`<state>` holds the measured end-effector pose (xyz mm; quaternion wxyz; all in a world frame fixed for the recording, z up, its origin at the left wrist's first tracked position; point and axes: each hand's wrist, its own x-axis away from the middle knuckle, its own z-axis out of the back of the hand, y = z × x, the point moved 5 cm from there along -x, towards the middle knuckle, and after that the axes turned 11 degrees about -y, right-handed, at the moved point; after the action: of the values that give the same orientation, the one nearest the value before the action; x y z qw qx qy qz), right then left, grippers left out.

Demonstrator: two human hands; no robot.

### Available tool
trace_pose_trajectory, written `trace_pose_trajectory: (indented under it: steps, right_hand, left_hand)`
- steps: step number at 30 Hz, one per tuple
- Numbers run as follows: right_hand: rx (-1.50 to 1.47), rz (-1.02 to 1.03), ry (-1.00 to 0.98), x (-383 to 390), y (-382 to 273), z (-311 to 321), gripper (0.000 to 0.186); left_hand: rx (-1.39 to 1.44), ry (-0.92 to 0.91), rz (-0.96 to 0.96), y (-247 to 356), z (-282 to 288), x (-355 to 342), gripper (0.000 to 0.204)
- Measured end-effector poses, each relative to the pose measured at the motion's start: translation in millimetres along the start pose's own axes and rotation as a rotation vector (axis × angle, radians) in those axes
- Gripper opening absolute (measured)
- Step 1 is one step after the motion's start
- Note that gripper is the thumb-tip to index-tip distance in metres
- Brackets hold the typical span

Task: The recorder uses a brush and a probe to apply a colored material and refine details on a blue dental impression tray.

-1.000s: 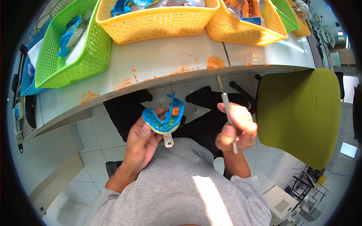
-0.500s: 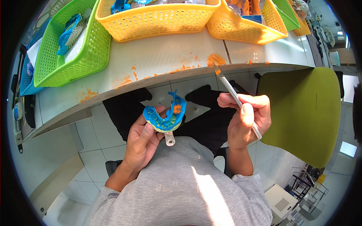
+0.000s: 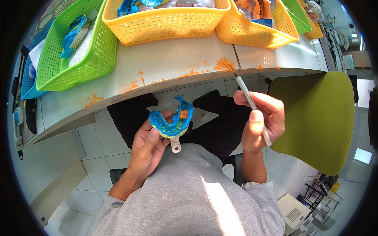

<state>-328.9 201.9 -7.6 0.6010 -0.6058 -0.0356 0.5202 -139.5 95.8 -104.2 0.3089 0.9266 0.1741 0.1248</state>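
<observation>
My left hand [image 3: 149, 146] grips a dental impression tray [image 3: 171, 122] filled with blue material, green-yellow along its lower rim and inside the tooth hollows. A small orange lump [image 3: 184, 114] sits on its right arm, and the metal handle [image 3: 176, 145] points toward me. In my right hand [image 3: 262, 118], a slim metal spatula [image 3: 245, 91] is held like a pen. Its thin tip meets the table edge at the orange smear [image 3: 225, 65]; whether it presses into the smear I cannot tell.
The white table [image 3: 173, 57] carries further orange streaks along its front edge. On it stand a green basket [image 3: 78, 63], a yellow basket [image 3: 169, 25] and another yellow basket [image 3: 260, 33], with impressions and papers inside. An olive chair [image 3: 315, 118] is at my right.
The spatula has shifted slightly right and turned, its tip now at the smear's right side by the table edge. The impression tray has barely moved.
</observation>
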Motion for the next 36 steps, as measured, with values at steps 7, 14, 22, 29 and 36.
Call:
trace_pose_trajectory:
  steps: [7,14,22,29,36]
  right_hand:
    - [0.448,0.311,-0.159,4,-8,-9,0.023]
    - [0.494,0.300,-0.198,-5,-11,-9,0.030]
    - [0.409,0.226,-0.186,-5,-16,0,0.031]
    - [0.397,0.236,-0.098,-15,-15,1,0.032]
    - [0.373,0.134,-0.253,-20,-16,5,0.024]
  left_hand:
    - [0.000,-0.003,-0.003,1,0,0,0.045]
    - [-0.011,0.034,-0.020,2,-1,-1,0.044]
    - [-0.003,0.011,-0.011,2,0,0,0.045]
    - [-0.012,0.015,-0.006,4,-2,-1,0.048]
    - [-0.016,0.039,-0.020,4,-2,0,0.049]
